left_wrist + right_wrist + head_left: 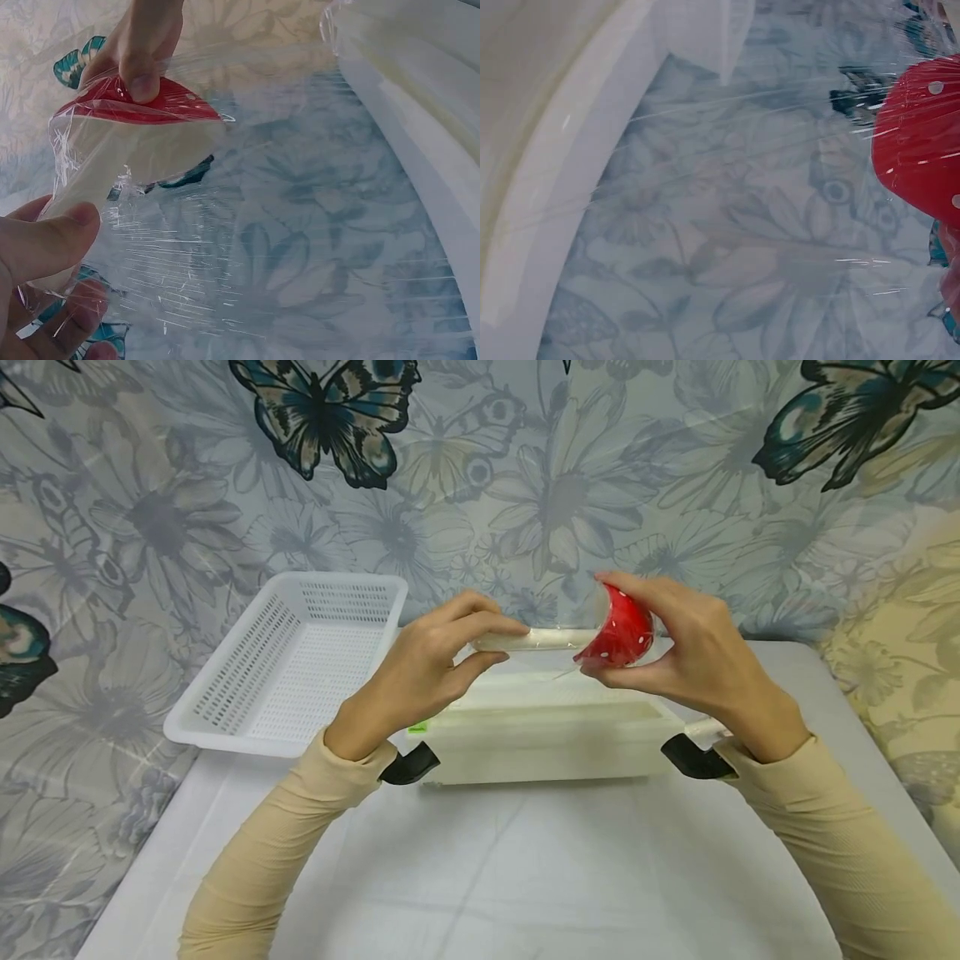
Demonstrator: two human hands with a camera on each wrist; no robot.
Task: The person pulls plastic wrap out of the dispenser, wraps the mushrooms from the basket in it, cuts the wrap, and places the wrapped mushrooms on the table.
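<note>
A toy-like mushroom has a red, white-dotted cap and a pale stem; it lies sideways in the air above a long whitish box. Clear plastic film covers the mushroom and stretches from it toward the box. My left hand pinches the stem's end between thumb and fingers. Around the cap, my right hand has its thumb below and fingers above. In the right wrist view the red cap shows at the right edge, under taut film.
To the left stands a white perforated plastic basket. A white cloth covers the table, with a wall patterned with flowers and butterflies behind it. Black bands sit at both wrists, close to the box's ends.
</note>
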